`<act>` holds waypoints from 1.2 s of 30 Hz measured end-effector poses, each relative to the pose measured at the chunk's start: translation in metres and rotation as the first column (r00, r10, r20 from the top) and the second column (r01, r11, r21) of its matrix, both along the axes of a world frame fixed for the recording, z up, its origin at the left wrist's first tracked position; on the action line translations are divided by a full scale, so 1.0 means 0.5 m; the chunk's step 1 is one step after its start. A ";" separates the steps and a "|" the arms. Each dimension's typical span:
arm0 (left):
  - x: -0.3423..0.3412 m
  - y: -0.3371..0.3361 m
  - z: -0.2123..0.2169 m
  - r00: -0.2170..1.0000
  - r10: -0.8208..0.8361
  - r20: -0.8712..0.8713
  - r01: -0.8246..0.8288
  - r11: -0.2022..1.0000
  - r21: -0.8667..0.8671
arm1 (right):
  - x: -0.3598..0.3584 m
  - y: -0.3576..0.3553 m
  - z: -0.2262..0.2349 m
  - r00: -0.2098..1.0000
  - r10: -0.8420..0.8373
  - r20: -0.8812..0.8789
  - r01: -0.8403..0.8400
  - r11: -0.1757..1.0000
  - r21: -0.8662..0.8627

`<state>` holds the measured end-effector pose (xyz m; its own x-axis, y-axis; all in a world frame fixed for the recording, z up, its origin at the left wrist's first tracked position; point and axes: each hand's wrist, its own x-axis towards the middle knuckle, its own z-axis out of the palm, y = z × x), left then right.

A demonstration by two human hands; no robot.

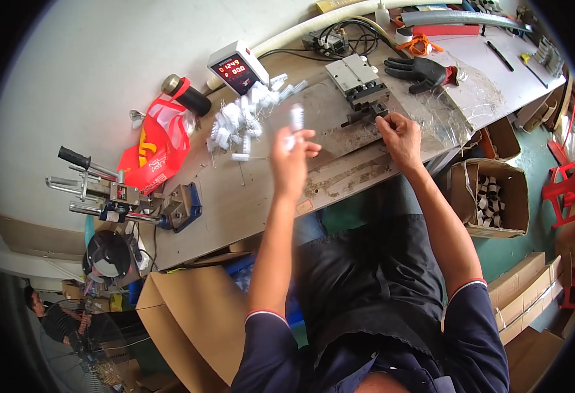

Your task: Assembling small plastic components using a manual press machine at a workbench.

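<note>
My left hand [290, 160], smeared by motion, is lifted over the bench with its fingers closed on a small white-bristled brush [297, 116]. A loose pile of similar white brushes [235, 118] with thin wire stems lies just beyond it to the left. My right hand [402, 141] is closed in a pinch at the front of a small metal clamping fixture [368, 99]. Whatever its fingertips hold there is too small or hidden to make out. A pale metal block [353, 72] forms the rear of that fixture.
A counter box with red digits [238, 69] stands behind the brushes, near a dark flask [186, 95] and red bag [156, 144]. A lever press [120, 196] is at left. A black glove [422, 73] lies right of the fixture; cardboard boxes [517, 196] stand below the bench.
</note>
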<state>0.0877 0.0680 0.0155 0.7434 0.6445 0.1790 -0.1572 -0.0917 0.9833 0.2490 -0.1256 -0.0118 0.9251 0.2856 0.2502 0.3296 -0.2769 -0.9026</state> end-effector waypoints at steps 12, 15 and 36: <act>-0.102 0.119 -0.010 0.975 -0.036 0.220 0.144 0.853 -0.502 | -0.006 -0.005 -0.002 0.999 0.017 0.031 -0.016 1.000 -0.005; -0.114 0.131 0.004 0.995 0.089 0.054 -0.059 0.911 -0.408 | -0.004 -0.006 -0.007 0.999 0.023 0.032 -0.023 0.999 0.022; -0.088 0.057 -0.005 0.987 0.088 0.137 -0.146 0.102 0.984 | 0.003 -0.018 -0.024 0.921 0.372 -0.114 -0.360 0.926 0.110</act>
<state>0.0437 0.0964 0.0128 0.6524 -0.0456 0.7565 -0.0699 -0.9976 0.0001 0.2505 -0.1346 -0.0239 0.7861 0.5933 0.1734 0.2716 -0.0796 -0.9591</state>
